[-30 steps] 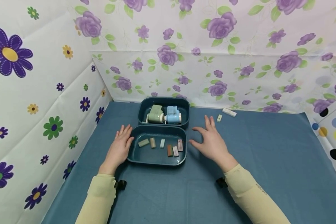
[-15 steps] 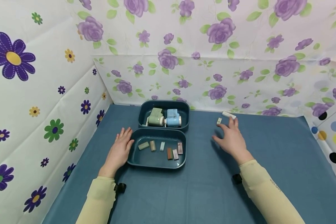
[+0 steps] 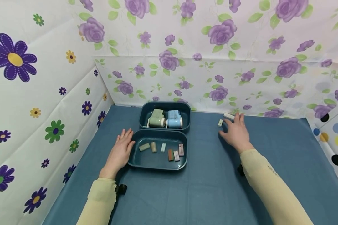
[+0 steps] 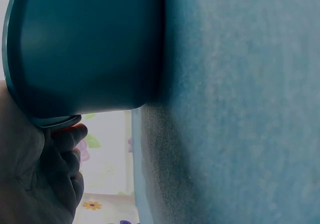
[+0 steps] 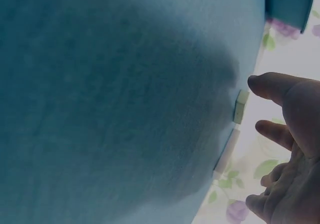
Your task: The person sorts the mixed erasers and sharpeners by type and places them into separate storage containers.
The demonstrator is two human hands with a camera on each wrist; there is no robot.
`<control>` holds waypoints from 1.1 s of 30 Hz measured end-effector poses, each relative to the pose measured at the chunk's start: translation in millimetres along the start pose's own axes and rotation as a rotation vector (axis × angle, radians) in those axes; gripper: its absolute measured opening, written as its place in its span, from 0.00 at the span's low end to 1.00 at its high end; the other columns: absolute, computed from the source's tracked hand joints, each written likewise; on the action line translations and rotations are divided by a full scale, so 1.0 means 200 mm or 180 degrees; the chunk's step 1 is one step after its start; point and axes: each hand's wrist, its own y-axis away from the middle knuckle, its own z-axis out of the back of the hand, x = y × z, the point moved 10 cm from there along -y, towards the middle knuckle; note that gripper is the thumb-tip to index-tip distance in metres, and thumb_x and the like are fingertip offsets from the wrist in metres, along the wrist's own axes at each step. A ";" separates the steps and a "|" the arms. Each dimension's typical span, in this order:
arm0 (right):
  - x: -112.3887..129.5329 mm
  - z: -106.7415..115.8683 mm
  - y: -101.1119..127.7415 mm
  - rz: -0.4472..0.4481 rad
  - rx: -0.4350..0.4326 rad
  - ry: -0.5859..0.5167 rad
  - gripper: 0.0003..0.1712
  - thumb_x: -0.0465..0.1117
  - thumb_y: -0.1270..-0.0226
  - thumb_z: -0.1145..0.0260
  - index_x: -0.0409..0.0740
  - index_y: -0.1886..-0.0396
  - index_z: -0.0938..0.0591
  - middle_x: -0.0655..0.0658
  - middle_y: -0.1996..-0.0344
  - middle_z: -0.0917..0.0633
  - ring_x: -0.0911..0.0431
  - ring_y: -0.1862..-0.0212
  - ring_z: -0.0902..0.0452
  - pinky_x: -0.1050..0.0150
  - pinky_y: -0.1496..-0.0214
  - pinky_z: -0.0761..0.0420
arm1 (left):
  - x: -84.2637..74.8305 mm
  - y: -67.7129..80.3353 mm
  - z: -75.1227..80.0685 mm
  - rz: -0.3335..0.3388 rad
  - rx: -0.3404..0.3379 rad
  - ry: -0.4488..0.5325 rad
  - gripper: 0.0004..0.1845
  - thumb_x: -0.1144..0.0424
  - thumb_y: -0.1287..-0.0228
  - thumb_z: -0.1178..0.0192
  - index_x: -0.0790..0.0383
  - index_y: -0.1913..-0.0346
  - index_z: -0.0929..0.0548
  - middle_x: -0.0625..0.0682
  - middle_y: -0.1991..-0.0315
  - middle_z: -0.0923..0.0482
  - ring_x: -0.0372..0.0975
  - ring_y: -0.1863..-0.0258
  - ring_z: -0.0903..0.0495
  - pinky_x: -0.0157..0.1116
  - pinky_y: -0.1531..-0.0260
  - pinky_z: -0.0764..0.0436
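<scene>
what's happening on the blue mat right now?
A person sits at a blue mat with two dark teal trays. The left hand rests open against the left side of the near tray, which holds several small coloured bars. The right hand is open, reaching over two small white pieces lying loose near the back wall; whether it touches them is unclear. The far tray holds a green and a blue gadget.

Pale yellow sleeves (image 3: pixel 267 184), black wrist mounts (image 3: pixel 120 188)
</scene>
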 end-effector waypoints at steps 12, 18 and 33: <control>-0.03 -0.02 -0.12 -0.0184 0.0182 0.0040 0.41 0.51 0.23 0.31 0.34 0.20 0.30 0.19 0.18 0.63 0.26 0.17 0.75 0.28 0.20 0.48 | 0.00 0.00 0.00 -0.0014 0.0006 0.0010 0.30 0.58 0.11 0.52 0.69 0.16 0.40 0.61 0.15 0.47 0.54 0.14 0.58 0.54 0.16 0.59; -0.02 -0.03 -0.14 -0.0242 0.0206 0.0020 0.38 0.51 0.22 0.32 0.35 0.22 0.28 0.19 0.18 0.63 0.25 0.17 0.73 0.24 0.24 0.41 | 0.00 0.00 0.00 -0.0006 0.0000 0.0028 0.30 0.58 0.11 0.52 0.70 0.17 0.39 0.62 0.15 0.46 0.55 0.14 0.58 0.54 0.16 0.59; 0.01 -0.02 -0.13 -0.0342 0.0214 -0.0019 0.32 0.50 0.23 0.31 0.31 0.31 0.19 0.19 0.18 0.58 0.25 0.17 0.69 0.23 0.32 0.30 | 0.00 0.00 0.00 0.0021 0.0018 0.0032 0.30 0.58 0.10 0.52 0.70 0.16 0.40 0.61 0.15 0.47 0.53 0.14 0.59 0.53 0.16 0.60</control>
